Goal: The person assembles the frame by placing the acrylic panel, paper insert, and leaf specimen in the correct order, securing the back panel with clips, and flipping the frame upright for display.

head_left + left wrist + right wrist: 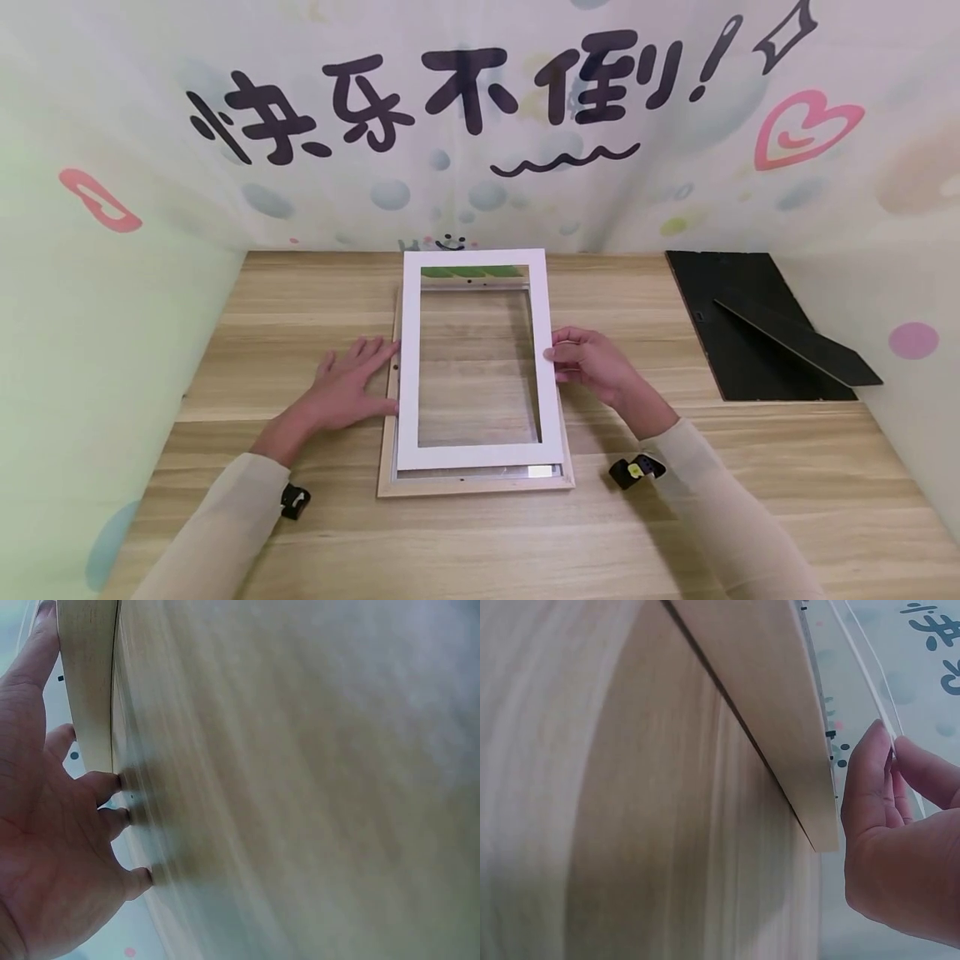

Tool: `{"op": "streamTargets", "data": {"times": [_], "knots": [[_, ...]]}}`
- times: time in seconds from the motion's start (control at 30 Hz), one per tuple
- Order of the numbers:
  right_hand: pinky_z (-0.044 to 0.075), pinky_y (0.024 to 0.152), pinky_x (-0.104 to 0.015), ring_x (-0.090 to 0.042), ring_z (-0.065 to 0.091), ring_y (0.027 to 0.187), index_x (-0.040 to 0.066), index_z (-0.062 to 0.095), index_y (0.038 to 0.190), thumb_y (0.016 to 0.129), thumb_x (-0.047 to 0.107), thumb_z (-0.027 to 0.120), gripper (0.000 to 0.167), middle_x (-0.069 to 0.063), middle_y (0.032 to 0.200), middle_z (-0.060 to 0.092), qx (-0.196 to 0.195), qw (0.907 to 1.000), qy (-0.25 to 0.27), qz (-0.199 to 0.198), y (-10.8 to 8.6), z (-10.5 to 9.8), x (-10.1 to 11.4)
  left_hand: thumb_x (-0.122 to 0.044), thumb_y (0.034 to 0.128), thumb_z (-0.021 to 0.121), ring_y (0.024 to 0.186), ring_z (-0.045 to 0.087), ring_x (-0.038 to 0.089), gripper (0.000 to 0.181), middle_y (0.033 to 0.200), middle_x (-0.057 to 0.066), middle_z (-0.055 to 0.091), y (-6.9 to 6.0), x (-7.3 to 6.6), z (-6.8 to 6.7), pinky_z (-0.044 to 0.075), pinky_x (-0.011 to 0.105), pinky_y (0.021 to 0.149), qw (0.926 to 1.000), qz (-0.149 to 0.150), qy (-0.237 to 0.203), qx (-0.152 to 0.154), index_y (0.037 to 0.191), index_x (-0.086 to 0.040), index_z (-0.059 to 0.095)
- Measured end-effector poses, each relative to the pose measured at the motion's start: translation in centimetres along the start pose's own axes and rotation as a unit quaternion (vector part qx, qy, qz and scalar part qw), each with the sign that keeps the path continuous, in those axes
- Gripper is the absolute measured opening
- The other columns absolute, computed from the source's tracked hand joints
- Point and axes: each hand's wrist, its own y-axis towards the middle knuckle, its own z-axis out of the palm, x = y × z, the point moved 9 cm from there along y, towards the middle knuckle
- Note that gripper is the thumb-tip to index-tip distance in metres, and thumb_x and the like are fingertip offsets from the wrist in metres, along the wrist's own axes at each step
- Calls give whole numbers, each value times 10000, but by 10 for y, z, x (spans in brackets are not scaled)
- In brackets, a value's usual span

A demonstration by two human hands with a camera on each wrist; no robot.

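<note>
A white rectangular photo mat (480, 457) lies tilted over a light wooden picture frame (480, 488), offset toward the far side. Thumb and fingers of my right hand (600, 362) pinch the mat's right edge; the right wrist view shows the thin white edge held above the wooden frame side (780, 697). My left hand (348, 387) has its fingers spread at the left side of the frame, touching its edge. In the left wrist view, several fingertips of the left hand (60, 847) rest on the tabletop beside the wooden frame side (86, 682).
A black backing board (742, 333) with its stand leg (802, 342) raised lies at the right of the wood-grain table (315, 550). A printed curtain (337, 208) borders the table at the back and sides. A green leaf pattern (472, 272) shows through the mat's opening.
</note>
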Motion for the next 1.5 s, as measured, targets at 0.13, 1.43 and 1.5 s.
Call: {"op": "streamTargets", "data": {"times": [0.13,1.43,1.5], "knots": [[547,657,-249,-112,624,701,73,582,955,922,17,608,70,1,833,632,63,10000,44,1,0,2,-2,-646,817,637,1489,36,397,983,1625,150,129,0,1,1,-29,717,1091,10000,-12,-46,-3,1576,-255,150],[555,669,-268,-116,601,721,-12,565,1022,911,29,632,135,-6,846,619,-334,9987,-396,-19,-1,4,-7,-611,891,548,1482,-24,421,916,1630,167,50,-4,3,0,-86,708,1085,9991,326,-169,193,1581,-271,50],[557,667,-272,-117,596,720,-17,568,1026,903,25,639,148,-8,844,620,-383,9981,-487,-33,-2,4,-7,-612,892,547,1483,-23,419,914,1630,166,53,-4,3,0,-83,707,1086,9992,319,-169,198,1580,-272,52]]}}
